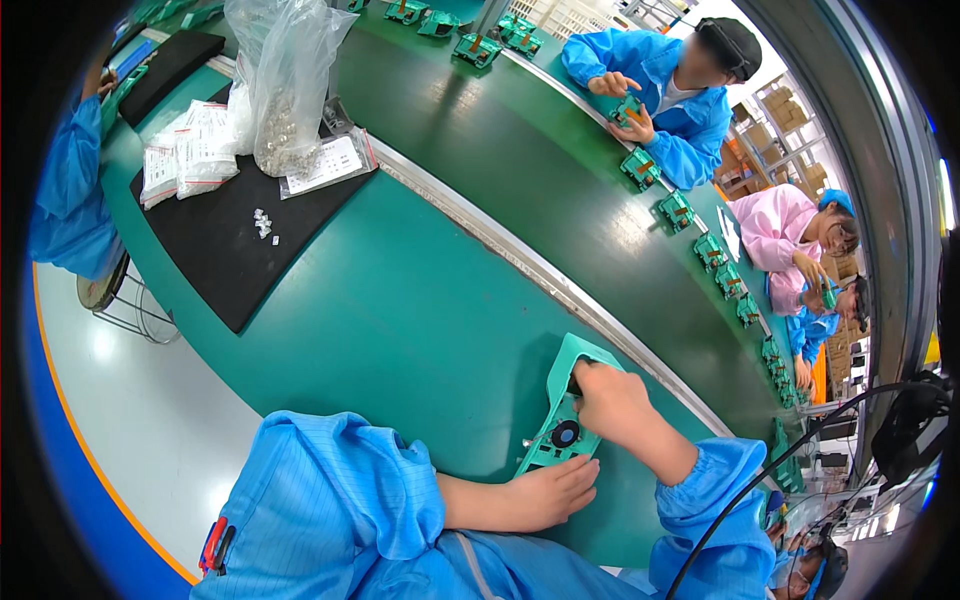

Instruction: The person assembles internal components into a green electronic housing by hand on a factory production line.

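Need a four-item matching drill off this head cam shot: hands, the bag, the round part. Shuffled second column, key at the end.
Things
1. bare right hand
2. tall clear plastic bag
3. bare left hand
4. round black part

Places
A. at the near end of the green plastic housing
B. inside the housing, between the two hands
C. reaching into the housing's far end
D. on the flat black mat, upper left of the picture

Pairs: 1-C, 2-D, 3-A, 4-B
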`<state>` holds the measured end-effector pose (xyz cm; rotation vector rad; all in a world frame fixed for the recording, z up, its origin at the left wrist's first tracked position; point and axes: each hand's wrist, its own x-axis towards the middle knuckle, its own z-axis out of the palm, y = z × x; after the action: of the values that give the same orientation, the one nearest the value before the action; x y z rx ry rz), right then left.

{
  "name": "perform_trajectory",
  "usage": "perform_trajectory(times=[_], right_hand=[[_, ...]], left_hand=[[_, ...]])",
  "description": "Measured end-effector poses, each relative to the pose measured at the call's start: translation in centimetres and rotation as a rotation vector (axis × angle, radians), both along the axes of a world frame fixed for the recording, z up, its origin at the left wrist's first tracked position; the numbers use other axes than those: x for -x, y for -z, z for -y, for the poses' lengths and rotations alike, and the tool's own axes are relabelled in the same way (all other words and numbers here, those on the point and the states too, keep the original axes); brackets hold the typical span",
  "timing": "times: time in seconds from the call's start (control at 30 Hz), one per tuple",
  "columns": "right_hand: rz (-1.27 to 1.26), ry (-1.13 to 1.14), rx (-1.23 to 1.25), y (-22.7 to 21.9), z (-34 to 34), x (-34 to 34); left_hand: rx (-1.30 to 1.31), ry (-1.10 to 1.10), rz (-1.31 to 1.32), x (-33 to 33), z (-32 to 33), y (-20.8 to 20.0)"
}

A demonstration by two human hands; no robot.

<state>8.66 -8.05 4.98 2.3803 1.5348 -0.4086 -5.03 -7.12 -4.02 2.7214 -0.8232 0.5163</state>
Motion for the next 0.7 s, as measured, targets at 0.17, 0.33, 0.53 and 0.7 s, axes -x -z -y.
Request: perform_trajectory(times=[0.17, 0.33, 0.53, 0.7], right_hand=[[-0.057, -0.055, -0.101, -0.4, 1.0, 0.0], [0.051, -0.408, -0.43, -3.3, 3.2, -1.3], [0.219, -0.397, -0.512, 0.3, 8.1, -2.7], [0.418, -0.084, -0.633, 1.7, 16.8, -3.6]], left_hand=[[0.031, 0.008, -0.01, 0.0, -0.2, 0.2], [0.059, 0.039, -0.01, -0.5, -0.4, 0.3], [0.196, 0.092, 0.02, -0.8, -1.0, -0.3], [0.275, 0.03, 0.359, 0.2, -5.2, -4.0]])
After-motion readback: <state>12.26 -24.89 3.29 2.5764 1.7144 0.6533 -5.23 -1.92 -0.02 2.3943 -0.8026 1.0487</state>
